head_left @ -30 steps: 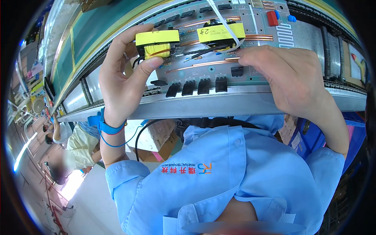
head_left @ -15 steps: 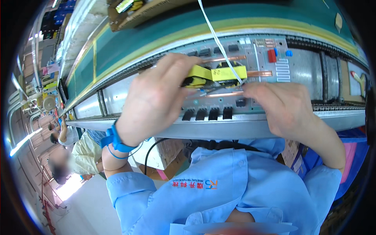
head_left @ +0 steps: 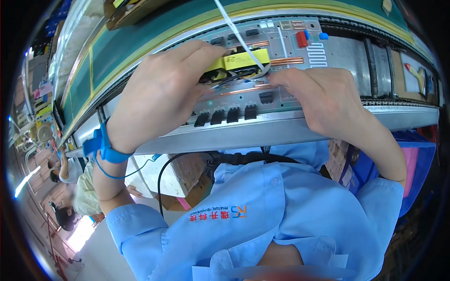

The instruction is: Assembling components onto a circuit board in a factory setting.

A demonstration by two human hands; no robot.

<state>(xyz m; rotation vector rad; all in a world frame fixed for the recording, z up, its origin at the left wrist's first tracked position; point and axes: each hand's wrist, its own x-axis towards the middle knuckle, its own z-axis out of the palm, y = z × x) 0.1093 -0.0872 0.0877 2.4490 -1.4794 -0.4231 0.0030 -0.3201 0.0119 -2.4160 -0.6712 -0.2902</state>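
Observation:
A yellow-taped transformer (head_left: 246,60) with dark windings sits on a long circuit board (head_left: 291,49). My left hand (head_left: 157,91) is closed around the transformer's left end, its fingertips partly hidden behind the block. A thin white cord (head_left: 234,29) comes down from the top edge, crosses the transformer's front and bends at its right end. At that bend my right hand (head_left: 328,96) is pinched on the cord, thumb and forefinger together just above the board. Near the board's front edge stands a row of black components (head_left: 233,114); copper strips (head_left: 287,61) run beside the transformer.
The board lies in a metal conveyor rail (head_left: 281,122). Behind it are a green surface (head_left: 197,21) and a cardboard box (head_left: 129,16). A blue wrist strap (head_left: 105,145) with a coiled cord is on my left wrist. Blue bins (head_left: 412,187) stand at lower right; people work far left.
Board, transformer and both hands appear farther up and left in the picture as the view shifted. The white cord now bends more around the transformer's right end. Both hands keep their hold.

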